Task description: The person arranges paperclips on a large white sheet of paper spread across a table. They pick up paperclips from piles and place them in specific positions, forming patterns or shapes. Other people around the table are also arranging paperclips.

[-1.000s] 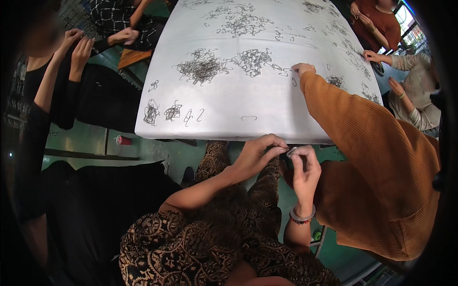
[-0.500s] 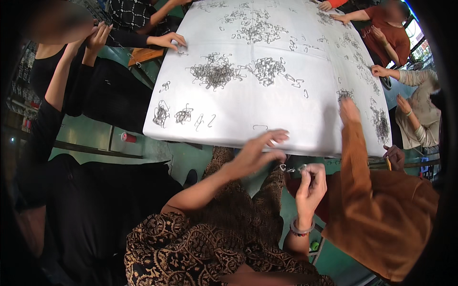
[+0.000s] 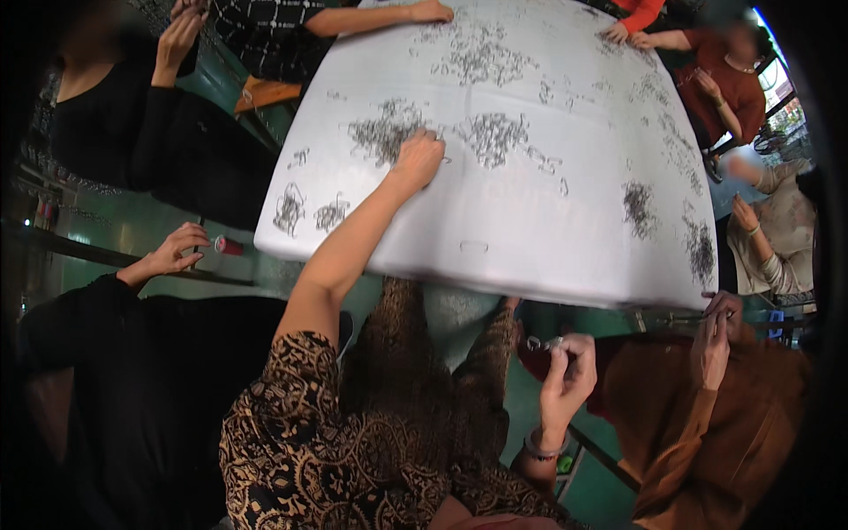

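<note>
Wire hooks at right hand, thumb and fingers pinched on them, below near edge of white-covered table. Hands well apart. Single hook lying by near table edge; small heap farther left. Deeper in, left hand at right side of dark pile, fingers bent downward; cannot tell whether they grip anything. Second pile just right. Beyond, looser scatter; co-worker's hand near far side.

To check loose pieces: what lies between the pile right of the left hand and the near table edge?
A single bent wire on the white cloth, in the head view.
</note>
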The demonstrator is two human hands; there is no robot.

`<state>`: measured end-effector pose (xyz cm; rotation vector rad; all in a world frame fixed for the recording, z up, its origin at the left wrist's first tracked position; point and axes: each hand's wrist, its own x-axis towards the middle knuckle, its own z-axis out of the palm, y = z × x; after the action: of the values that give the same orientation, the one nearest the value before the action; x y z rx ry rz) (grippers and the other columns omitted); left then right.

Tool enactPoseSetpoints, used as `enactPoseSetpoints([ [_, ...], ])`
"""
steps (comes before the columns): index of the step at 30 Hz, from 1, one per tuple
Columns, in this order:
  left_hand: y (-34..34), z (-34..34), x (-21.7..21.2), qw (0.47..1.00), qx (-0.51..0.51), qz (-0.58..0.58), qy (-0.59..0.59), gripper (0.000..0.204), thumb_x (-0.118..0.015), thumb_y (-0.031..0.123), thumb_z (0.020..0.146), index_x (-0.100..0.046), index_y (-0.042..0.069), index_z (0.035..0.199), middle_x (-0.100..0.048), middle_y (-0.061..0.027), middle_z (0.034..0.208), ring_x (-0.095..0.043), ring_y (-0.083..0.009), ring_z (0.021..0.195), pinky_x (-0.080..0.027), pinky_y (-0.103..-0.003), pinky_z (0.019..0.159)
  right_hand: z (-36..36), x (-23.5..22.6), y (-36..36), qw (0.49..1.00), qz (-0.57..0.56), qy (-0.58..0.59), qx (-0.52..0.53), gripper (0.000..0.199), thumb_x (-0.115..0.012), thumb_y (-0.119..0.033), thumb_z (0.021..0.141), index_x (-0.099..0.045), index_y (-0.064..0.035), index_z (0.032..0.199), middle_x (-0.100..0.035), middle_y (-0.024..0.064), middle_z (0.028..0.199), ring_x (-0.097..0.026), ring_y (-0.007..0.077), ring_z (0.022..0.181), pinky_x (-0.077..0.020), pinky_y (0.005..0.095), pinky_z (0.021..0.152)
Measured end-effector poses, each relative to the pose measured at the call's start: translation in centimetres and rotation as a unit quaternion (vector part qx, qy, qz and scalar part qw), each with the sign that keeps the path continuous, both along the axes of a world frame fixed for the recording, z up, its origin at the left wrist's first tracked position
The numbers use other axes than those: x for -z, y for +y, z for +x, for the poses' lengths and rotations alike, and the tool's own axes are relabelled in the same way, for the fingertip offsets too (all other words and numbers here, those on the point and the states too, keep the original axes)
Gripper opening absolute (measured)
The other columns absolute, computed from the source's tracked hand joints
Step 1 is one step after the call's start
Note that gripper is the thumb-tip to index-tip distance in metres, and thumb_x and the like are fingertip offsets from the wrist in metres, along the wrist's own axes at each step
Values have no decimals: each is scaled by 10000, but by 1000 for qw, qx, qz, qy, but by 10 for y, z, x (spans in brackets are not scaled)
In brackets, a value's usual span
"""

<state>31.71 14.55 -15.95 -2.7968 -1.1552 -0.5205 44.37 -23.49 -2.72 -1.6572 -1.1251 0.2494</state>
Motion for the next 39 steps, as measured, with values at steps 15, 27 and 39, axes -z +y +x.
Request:
enactPoseSetpoints([
  [15,-61,-33,-46,865,-16,-414,-284,185,-584,118,894,-659,-51,901,-654,-116,783,-633,-184,652,-526,-283,640,-20,-4,-25,999,33,24,-18,59,-571,45,849,-529,7,866,-530,96,806,-522,191,695,-437,289,642],
  [27,-129,-8,-65,746,55,-533,-395,261,-643,154,891,-665,-67,1027,-667,-101,911,-631,-138,789,-533,-253,666,-28,4,-31,999,33,19,-9,66,-575,52,842,-530,3,842,-532,93,795,-506,197,699,-424,288,641],
  [39,-175,-27,-114,641,68,-640,-419,184,-692,111,855,-666,-24,977,-668,-75,887,-622,-127,779,-515,-246,701,-33,3,-23,998,57,1,-16,83,-611,53,834,-539,13,841,-520,68,778,-454,133,631,-389,252,582],
])
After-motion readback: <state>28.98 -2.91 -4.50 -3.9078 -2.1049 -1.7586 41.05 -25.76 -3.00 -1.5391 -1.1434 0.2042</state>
